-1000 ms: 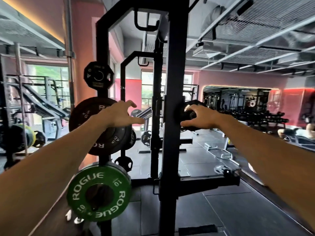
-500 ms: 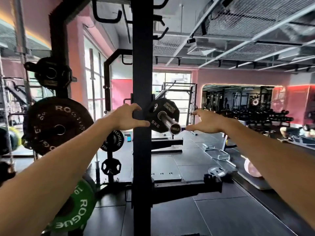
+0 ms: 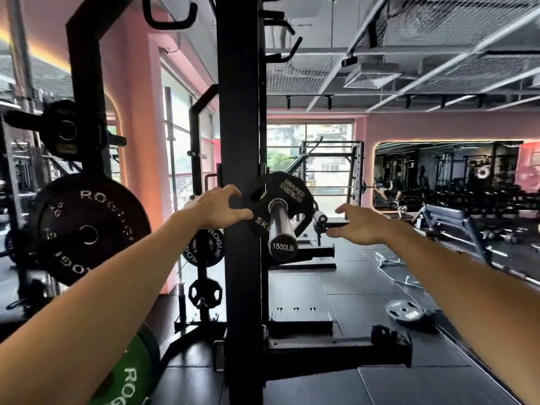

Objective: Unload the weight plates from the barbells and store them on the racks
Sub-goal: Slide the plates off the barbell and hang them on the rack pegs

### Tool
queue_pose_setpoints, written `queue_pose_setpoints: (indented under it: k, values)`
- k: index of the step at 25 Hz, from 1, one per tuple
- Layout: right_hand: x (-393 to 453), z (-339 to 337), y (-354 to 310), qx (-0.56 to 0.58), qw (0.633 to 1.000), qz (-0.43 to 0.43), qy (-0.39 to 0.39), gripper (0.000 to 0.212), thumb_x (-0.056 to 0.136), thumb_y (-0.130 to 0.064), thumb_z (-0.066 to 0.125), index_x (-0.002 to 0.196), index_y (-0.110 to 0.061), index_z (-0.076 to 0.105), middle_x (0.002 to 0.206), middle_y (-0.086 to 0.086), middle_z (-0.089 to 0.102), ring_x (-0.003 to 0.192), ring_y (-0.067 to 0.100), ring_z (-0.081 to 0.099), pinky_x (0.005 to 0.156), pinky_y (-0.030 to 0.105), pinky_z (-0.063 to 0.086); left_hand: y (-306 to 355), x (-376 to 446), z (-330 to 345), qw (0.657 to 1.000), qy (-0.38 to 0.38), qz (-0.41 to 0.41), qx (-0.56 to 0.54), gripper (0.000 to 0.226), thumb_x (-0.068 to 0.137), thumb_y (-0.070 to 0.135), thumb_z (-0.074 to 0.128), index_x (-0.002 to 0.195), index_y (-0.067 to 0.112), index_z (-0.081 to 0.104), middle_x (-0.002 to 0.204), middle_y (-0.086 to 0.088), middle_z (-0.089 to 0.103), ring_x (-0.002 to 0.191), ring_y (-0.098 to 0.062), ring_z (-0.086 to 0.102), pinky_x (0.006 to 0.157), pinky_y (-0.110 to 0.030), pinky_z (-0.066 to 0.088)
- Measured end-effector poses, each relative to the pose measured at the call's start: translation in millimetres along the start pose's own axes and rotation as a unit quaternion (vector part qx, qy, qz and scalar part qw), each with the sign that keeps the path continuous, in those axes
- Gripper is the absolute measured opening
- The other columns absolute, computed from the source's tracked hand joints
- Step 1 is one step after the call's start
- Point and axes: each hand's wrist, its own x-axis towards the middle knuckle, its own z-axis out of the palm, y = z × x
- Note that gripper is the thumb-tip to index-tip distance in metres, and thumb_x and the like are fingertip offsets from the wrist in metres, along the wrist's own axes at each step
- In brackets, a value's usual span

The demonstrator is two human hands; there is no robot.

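Surroundings: a black rack upright [image 3: 239, 141] is rising through the middle of the view, with the small black plate [image 3: 287, 197] showing just past its 3 o'clock edge; a grey plate [image 3: 404, 310] is lying on the floor at 4 o'clock.
In the way: the upright is covering the plate's 9 o'clock rim.
Stored plates: a large black plate [image 3: 87, 229] is hanging at 9 o'clock, a green plate [image 3: 128, 372] at 7 o'clock.
Axis: the barbell sleeve [image 3: 280, 226] is pointing toward the camera and slightly down, with the small plate sitting square across it.
Writing: "HAMMER STRENGTH" and "5KG" on the small plate; "1500LB" on the sleeve end; "ROGUE" on the stored plates.
Left hand [image 3: 217, 209]: grip spread, fingers lying against the upright beside the plate.
Right hand [image 3: 361, 226]: grip spread, hovering at the plate's 3 o'clock, apart from it.
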Motion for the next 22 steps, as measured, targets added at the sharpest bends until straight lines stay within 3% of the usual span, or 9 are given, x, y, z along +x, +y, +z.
queue_pose_setpoints:
  k: [7,11,19,22]
  values:
    - [124,43,16,0.002,1.0,0.01,-0.004,0.079,0.086,-0.051,0.062,0.148,-0.015,0.027,0.145,0.01,0.044,0.131,0.028,0.044,0.106,0.038,0.038,-40,115,57,1.0,-0.002,-0.023,0.003,0.089,0.059,0.075,0.051,0.135,0.028,0.041,0.127,-0.004,0.05,0.11,-0.025,0.053,0.095,-0.044,0.046]
    - [188,67,25,0.016,0.999,0.034,0.005,0.083,0.087,-0.048,0.063,0.147,-0.006,0.025,0.147,0.015,0.042,0.132,0.03,0.044,0.105,0.039,0.039,-56,178,87,1.0,0.01,-0.001,-0.002,0.082,0.073,0.058,0.061,0.142,0.023,0.035,0.136,-0.004,0.052,0.118,-0.027,0.054,0.097,-0.043,0.046]
    - [258,97,32,0.023,0.999,0.032,0.03,0.061,0.087,-0.043,0.062,0.135,-0.009,0.043,0.132,0.012,0.051,0.117,0.032,0.054,0.097,0.043,0.046,-65,247,124,0.997,0.077,0.008,0.006,0.069,0.085,0.037,0.062,0.144,0.028,0.028,0.12,-0.009,0.064,0.108,-0.033,0.06,0.091,-0.045,0.05]
    - [275,107,34,0.071,0.995,0.043,0.058,0.057,0.085,-0.034,0.067,0.128,-0.003,0.046,0.119,0.014,0.057,0.107,0.031,0.058,0.089,0.04,0.05,-64,256,121,0.996,0.088,0.001,0.03,0.061,0.084,0.028,0.065,0.138,0.025,0.036,0.111,-0.012,0.065,0.099,-0.035,0.062,0.083,-0.043,0.052]
